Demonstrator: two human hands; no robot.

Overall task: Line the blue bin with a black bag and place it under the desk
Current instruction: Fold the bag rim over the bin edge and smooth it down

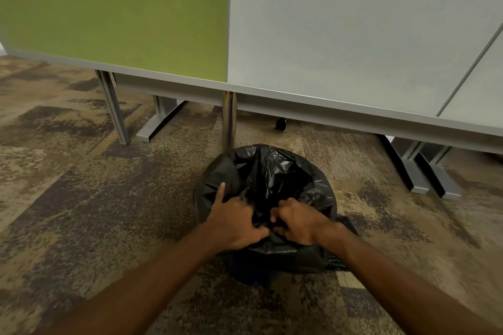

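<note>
A black bag (268,171) drapes over a round bin standing on the carpet, covering it so fully that no blue shows. My left hand (236,219) grips the bag's near rim, index finger stretched along the plastic. My right hand (295,221) is closed on a bunch of the bag right beside it, at the near edge of the opening. The desk (299,98) runs across the view behind the bin, its grey edge above the floor.
A metal post (229,119) stands just behind the bin. Grey desk legs and feet sit at left (117,114) and at right (424,171). A chair caster (281,124) shows under the desk. Green (114,8) and pale grey panels rise above. Patterned carpet surrounds the bin.
</note>
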